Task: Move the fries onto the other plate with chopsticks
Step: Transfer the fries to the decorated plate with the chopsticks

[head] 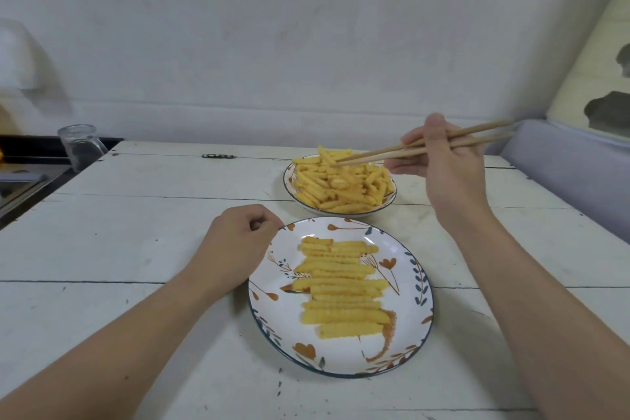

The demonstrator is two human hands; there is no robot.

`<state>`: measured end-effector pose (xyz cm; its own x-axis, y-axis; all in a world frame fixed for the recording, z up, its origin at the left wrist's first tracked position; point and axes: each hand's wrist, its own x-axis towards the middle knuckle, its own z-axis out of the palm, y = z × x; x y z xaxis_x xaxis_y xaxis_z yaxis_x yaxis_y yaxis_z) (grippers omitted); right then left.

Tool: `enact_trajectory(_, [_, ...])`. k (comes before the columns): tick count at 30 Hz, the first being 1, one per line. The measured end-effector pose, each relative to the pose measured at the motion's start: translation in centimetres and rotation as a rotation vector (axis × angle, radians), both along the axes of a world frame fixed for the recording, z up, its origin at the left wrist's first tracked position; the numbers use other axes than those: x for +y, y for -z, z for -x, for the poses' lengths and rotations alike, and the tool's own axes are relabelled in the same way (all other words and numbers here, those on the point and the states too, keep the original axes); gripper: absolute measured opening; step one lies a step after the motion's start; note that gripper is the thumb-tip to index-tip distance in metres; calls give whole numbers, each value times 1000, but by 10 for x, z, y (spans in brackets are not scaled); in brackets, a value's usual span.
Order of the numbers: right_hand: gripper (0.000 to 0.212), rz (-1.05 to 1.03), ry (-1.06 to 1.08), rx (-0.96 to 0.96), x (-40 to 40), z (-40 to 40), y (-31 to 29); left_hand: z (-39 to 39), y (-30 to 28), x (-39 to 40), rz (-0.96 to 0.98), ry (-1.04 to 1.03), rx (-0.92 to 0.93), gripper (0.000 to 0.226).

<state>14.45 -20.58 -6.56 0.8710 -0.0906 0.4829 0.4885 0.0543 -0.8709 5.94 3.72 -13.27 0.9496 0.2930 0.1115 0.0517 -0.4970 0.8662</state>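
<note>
We are holding the chopsticks in our right hand, fingers curled round them, with the tips reaching into the heaped fries on the far plate. Our left hand, loosely curled and holding nothing, is resting beside the near flowered plate, where a row of fries is lying. We judge each fry light, crinkled, maybe brittle, so we are aiming at its middle, gently.
</note>
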Motion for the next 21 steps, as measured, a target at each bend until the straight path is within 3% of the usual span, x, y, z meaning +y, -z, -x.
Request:
enact_trajectory(7, [49,-346,-38,152,-16,-2,-8,2,-2,-2,9,-6,5,27])
enact_trajectory(11, [50,-368,-155,250,-23,-2,-9,2,-2,-2,7,1,10,27])
enact_trajectory(13, [52,-279,-266,310,-29,3,-16,3,-1,-1,6,4,14,28])
enact_trajectory(18, [49,165,-590,371,-37,29,-27,2,-1,-1,18,2,9,27])
enact_trajectory(21, [45,325,-675,365,-29,42,-29,2,-1,-1,15,9,13,27])
